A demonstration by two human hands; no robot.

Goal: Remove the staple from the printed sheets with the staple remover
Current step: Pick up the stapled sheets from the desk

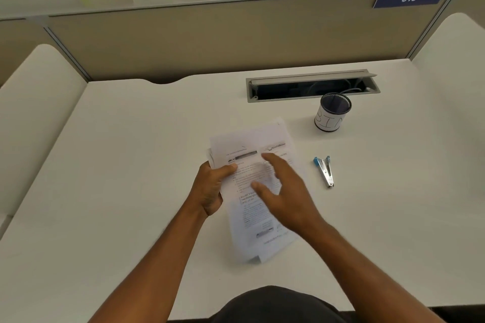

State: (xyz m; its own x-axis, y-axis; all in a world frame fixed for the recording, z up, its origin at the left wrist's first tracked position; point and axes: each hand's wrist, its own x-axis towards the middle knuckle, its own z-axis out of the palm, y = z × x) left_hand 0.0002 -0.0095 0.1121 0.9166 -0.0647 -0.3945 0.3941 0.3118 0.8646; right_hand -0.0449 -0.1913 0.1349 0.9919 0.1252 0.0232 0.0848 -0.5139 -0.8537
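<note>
Left hand (210,187) gripped the sheets' (252,139) left edge; right hand (284,191) hovered released above them, remover (325,170) lying apart toward the desk's (118,165) right edge.

One stapled set of white printed sheets (252,165); one blue-handled metal staple remover (324,169); one dark mesh cup with a white paper label (332,115); two bare hands, left (211,186) and right (284,189).

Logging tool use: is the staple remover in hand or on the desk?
On the desk: the staple remover lies right of the sheets, neither hand touching it.
</note>
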